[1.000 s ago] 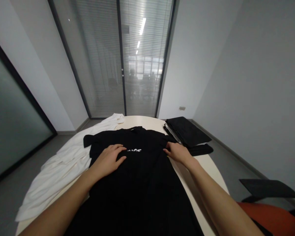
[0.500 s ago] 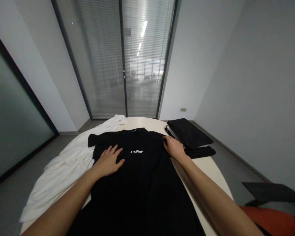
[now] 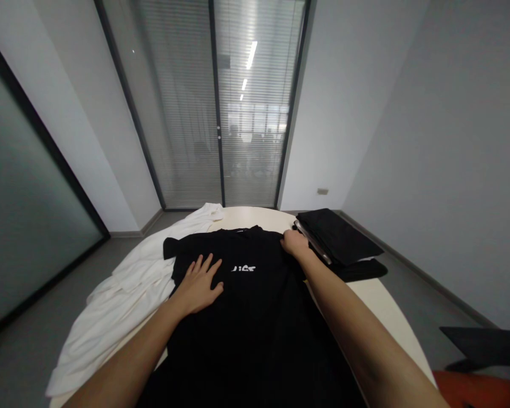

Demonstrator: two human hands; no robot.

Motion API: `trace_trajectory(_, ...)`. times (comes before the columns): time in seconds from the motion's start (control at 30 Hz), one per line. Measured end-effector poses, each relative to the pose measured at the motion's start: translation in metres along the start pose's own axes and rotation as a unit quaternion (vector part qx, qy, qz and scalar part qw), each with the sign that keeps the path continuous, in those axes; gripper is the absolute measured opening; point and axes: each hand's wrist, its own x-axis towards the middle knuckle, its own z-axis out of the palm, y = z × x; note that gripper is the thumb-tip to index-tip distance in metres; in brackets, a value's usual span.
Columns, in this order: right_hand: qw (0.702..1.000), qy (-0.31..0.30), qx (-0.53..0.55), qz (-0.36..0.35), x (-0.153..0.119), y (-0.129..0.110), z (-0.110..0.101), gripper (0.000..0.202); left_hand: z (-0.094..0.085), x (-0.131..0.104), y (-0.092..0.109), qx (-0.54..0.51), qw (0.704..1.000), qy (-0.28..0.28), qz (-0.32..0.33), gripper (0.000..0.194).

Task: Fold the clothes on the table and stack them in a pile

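Observation:
A black T-shirt [image 3: 255, 317] with small white lettering on the chest lies spread out on a round cream table [image 3: 386, 300]. My left hand [image 3: 200, 282] rests flat on the shirt's chest, fingers apart, just left of the lettering. My right hand [image 3: 294, 243] sits at the shirt's right shoulder, by the sleeve; whether it pinches the cloth cannot be told.
White cloth [image 3: 123, 294] is draped over the table's left side. A stack of folded black garments [image 3: 338, 243] lies at the back right. An orange chair [image 3: 480, 391] with a dark backrest stands at the lower right. Glass doors with blinds are behind the table.
My right hand has slid up from the shirt's right side to its shoulder. My left hand has stayed on the chest. The camera has shifted a little.

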Motion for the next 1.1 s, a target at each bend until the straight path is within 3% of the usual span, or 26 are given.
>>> trace_trajectory(0.23, 0.995, 0.09, -0.021, 0.037, 0.014, -0.001, -0.028, 0.037, 0.007, 0.008, -0.003, -0.006, 0.999, 0.039, -0.005, 0.068)
trace_trajectory(0.33, 0.993, 0.108, -0.031, 0.03, 0.015, 0.002, -0.03, 0.04, 0.008, 0.011, -0.004, -0.008, 0.999, 0.042, -0.003, 0.068)
trace_trajectory(0.5, 0.995, 0.092, -0.036, -0.024, 0.003, -0.004, -0.012, 0.044, 0.009, 0.014, -0.004, -0.004, 0.999, 0.04, -0.006, 0.065)
trace_trajectory(0.63, 0.995, 0.07, -0.04, -0.063, -0.015, -0.015, 0.002, 0.033, 0.011, 0.015, -0.003, -0.005, 0.999, 0.041, -0.009, 0.065)
trace_trajectory(0.77, 0.989, 0.084, -0.031, -0.114, -0.039, -0.029, 0.01, 0.045, 0.01, 0.015, -0.003, -0.011, 0.999, 0.039, -0.013, 0.066)
trace_trajectory(0.97, 0.989, -0.035, 0.021, -0.145, -0.068, -0.05, 0.018, 0.065, 0.008, 0.011, -0.001, -0.01, 1.0, 0.028, -0.006, 0.064)
trace_trajectory(1.1, 0.984, -0.005, 0.025, -0.175, -0.067, -0.062, 0.019, 0.059, 0.009, 0.01, 0.001, -0.012, 0.999, 0.041, -0.001, 0.062)
